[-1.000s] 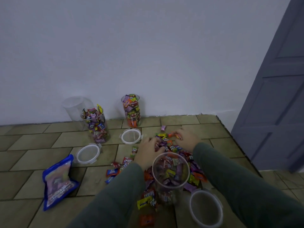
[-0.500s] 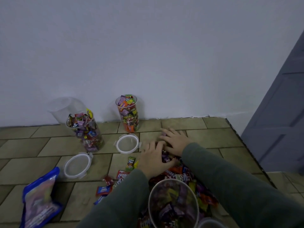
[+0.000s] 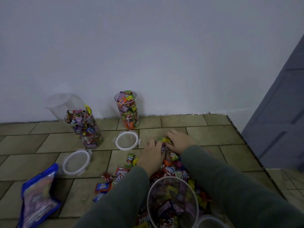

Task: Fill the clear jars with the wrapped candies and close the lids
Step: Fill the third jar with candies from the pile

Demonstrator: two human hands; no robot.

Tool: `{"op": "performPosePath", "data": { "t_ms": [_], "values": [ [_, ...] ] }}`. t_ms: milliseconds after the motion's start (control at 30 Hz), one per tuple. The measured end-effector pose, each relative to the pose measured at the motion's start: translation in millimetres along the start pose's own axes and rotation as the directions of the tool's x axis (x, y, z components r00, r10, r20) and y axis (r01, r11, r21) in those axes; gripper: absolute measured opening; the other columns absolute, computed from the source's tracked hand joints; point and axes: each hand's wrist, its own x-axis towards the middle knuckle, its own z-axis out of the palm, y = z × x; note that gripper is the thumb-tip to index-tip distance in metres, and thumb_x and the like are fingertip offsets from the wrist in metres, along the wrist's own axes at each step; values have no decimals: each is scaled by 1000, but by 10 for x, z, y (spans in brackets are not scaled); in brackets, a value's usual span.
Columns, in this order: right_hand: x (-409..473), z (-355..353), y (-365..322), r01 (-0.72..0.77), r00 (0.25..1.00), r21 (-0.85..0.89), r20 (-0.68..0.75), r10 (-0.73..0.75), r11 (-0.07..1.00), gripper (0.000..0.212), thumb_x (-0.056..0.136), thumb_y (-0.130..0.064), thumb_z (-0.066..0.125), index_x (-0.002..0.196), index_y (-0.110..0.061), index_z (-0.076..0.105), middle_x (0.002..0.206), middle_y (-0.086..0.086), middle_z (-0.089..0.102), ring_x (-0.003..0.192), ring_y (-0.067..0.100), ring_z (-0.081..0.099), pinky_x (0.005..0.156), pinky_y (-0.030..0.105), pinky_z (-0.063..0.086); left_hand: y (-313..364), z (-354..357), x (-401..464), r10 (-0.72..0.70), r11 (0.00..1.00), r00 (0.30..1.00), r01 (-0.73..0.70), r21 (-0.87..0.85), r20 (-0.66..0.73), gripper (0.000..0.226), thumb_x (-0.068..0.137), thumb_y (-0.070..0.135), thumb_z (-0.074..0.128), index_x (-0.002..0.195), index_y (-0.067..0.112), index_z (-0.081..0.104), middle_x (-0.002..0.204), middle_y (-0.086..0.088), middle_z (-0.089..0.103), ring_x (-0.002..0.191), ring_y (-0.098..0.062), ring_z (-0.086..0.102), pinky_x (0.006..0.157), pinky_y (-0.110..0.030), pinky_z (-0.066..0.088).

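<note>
A heap of wrapped candies (image 3: 171, 170) lies on the tiled floor in front of me. My left hand (image 3: 152, 156) and my right hand (image 3: 180, 142) are side by side at its far edge, fingers curled round candies they scoop together. A clear jar (image 3: 172, 203), partly filled, stands open just below the hands. Two more open jars stand farther off, both full of candies: one (image 3: 84, 129) at the left, one (image 3: 128, 110) against the wall. An empty clear jar (image 3: 64, 102) stands behind the left one.
Two white-rimmed lids (image 3: 76, 162) (image 3: 127, 139) lie on the tiles by the full jars; a third lid's rim (image 3: 209, 222) shows at the bottom edge. A blue candy bag (image 3: 39, 195) lies at the left. A grey door (image 3: 279, 120) stands at the right.
The view has tipped up and closer. Both hands have come together at the far edge of the heap, and their fingers have curled in over the candies.
</note>
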Motion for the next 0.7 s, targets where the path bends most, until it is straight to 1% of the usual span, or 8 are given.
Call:
{"op": "performPosePath", "data": {
  "t_ms": [100, 167, 267, 367, 500, 567, 633, 700],
  "values": [
    [8, -34, -55, -39, 999, -3, 38, 39, 999, 38, 101, -41, 38, 116, -9, 49, 122, 9, 49, 101, 30, 58, 67, 33, 35, 11, -25, 39, -25, 997, 999, 23, 70, 25, 29, 103, 32, 34, 122, 11, 43, 126, -11, 40, 112, -26, 45, 85, -32, 39],
    [2, -46, -79, -69, 997, 12, 47, 68, 998, 38, 101, -40, 38, 116, -7, 50, 122, 11, 52, 103, 31, 58, 70, 35, 38, 6, -42, 72, -45, 996, 997, 40, 78, 61, 25, 103, 26, 37, 121, 10, 43, 127, -12, 40, 113, -27, 46, 87, -33, 39],
    [-7, -73, -117, -113, 990, 23, 86, 111, 993, 40, 101, -40, 39, 116, -6, 52, 118, 13, 58, 104, 29, 59, 76, 35, 43, -25, -67, 131, -75, 997, 989, 74, 8, 129, 20, 102, 20, 42, 117, 6, 46, 126, -15, 41, 110, -29, 48, 90, -37, 41],
    [-17, -102, -140, -172, 983, 97, 74, 166, 980, 40, 101, -41, 40, 115, -6, 54, 111, 15, 62, 99, 29, 61, 74, 35, 45, -41, -101, 149, -111, 987, 981, 127, -94, 157, 22, 101, 21, 46, 115, 3, 48, 124, -15, 41, 108, -30, 49, 90, -39, 41],
    [-71, -139, -145, -242, 967, 378, 20, 254, 894, 36, 99, -40, 43, 107, -8, 58, 88, 7, 63, 75, 21, 60, 63, 31, 47, -53, -174, 55, -142, 962, 988, 151, -226, 57, 21, 101, 20, 45, 113, 4, 49, 120, -12, 43, 109, -29, 49, 85, -34, 38],
    [-134, -210, -176, -224, 961, 484, -36, 275, 846, 33, 99, -38, 45, 100, -8, 58, 76, 2, 58, 66, 16, 55, 56, 29, 41, -32, -246, -7, -141, 945, 990, 130, -299, -13, 20, 101, 18, 46, 114, 4, 50, 118, -11, 45, 107, -27, 49, 82, -30, 36],
    [-222, -321, -233, -176, 954, 554, -110, 280, 814, 29, 99, -37, 47, 91, -11, 56, 67, -2, 52, 58, 10, 47, 53, 26, 33, 20, -341, -74, -146, 913, 987, 110, -393, -62, 22, 101, 21, 46, 113, 5, 53, 115, -10, 46, 104, -25, 49, 82, -31, 37],
    [-320, -440, -296, -132, 944, 614, -160, 287, 778, 30, 98, -38, 48, 87, -11, 56, 64, -2, 53, 55, 9, 46, 53, 25, 32, 80, -434, -152, -151, 880, 982, 81, -467, -115, 23, 101, 27, 46, 110, 8, 56, 110, -6, 50, 100, -20, 50, 79, -30, 38]
  ]
}}
